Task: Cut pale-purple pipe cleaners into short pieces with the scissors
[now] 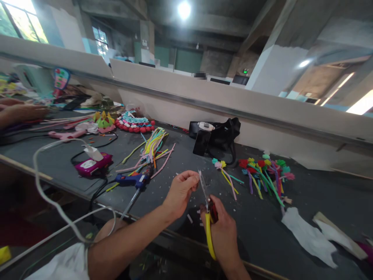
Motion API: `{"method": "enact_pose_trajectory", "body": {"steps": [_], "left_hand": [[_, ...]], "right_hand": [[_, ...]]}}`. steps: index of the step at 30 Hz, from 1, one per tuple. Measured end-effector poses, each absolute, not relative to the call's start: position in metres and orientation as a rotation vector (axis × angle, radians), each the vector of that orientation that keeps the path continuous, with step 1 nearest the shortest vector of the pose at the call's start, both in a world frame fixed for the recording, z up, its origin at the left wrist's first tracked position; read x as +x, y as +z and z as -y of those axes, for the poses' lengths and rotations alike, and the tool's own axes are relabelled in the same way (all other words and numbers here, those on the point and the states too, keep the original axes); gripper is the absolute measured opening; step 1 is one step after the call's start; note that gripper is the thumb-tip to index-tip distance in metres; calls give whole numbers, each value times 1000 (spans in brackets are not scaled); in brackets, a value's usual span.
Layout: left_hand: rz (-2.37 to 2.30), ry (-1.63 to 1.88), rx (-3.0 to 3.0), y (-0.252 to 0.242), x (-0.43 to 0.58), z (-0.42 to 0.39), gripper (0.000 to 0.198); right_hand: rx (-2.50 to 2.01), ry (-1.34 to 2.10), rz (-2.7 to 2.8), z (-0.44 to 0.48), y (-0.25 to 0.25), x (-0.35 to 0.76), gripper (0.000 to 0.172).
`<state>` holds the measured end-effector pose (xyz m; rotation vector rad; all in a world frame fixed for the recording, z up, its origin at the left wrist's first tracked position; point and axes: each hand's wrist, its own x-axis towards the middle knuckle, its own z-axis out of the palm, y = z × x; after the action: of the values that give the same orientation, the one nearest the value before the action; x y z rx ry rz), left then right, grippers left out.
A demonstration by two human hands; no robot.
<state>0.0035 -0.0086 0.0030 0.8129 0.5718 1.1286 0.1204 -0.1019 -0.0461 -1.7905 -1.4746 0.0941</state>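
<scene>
My right hand (223,229) is wrapped round the handles of a pair of scissors (208,229), one handle yellow, the other dark red. The blades point up and away, towards my left fingers. My left hand (183,191) is closed in a pinch beside the blade tips; what it holds is too small to make out. Small pale clippings (190,218) lie on the dark table (175,163) around both hands. Right of the blades lie pipe-cleaner flowers (220,165) with pink and yellow stems, and farther right a larger bunch of colourful pipe-cleaner flowers (262,171).
A blue glue gun (132,179) and a pile of pipe cleaners (155,146) lie to the left. Beyond them are a magenta box (93,164) and a white cable (43,194). A phone (201,142) leans by a black bag (224,134). Another person's hand (25,112) is far left.
</scene>
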Motion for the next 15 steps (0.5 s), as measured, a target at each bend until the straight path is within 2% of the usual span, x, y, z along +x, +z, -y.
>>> {"method": "enact_pose_trajectory", "body": {"steps": [15], "left_hand": [[-610,1207,893,4,4,10,14]], "right_hand": [[-1770,65,1517,104,-46,121,31]]}}
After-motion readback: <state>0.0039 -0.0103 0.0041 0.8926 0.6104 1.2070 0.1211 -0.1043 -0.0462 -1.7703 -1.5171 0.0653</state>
